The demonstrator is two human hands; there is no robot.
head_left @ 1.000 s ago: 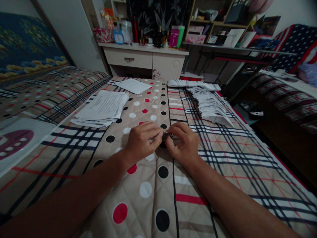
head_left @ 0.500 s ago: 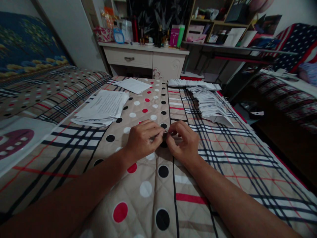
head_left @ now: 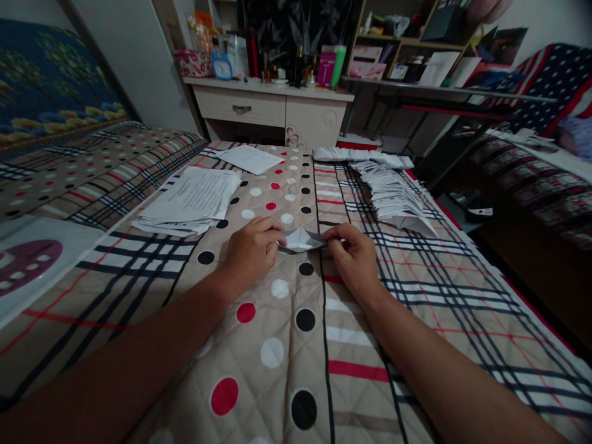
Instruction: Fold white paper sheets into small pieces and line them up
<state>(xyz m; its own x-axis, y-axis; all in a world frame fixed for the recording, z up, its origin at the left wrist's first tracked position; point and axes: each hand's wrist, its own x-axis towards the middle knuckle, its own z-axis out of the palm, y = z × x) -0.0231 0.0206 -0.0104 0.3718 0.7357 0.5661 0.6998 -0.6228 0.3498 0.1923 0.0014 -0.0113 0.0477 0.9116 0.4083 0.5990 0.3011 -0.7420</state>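
Observation:
A small folded white paper boat (head_left: pixel 303 239) is stretched between my two hands just above the quilted bedspread (head_left: pixel 287 345). My left hand (head_left: pixel 252 250) pinches its left end with fingers closed. My right hand (head_left: pixel 354 258) pinches its right end the same way. Both forearms reach in from the bottom edge of the view. The paper shape has a small peak in its middle.
A stack of flat printed sheets (head_left: pixel 189 200) lies to the left, with a single sheet (head_left: pixel 250 159) beyond it. A long row of folded paper pieces (head_left: pixel 391 197) runs along the right side. A dresser (head_left: pixel 272 114) and cluttered shelves (head_left: pixel 416 68) stand behind the bed.
My hands were close together, working a tightly folded piece. They have drawn apart sideways and moved slightly away from me, and the paper has opened out into a boat shape between them.

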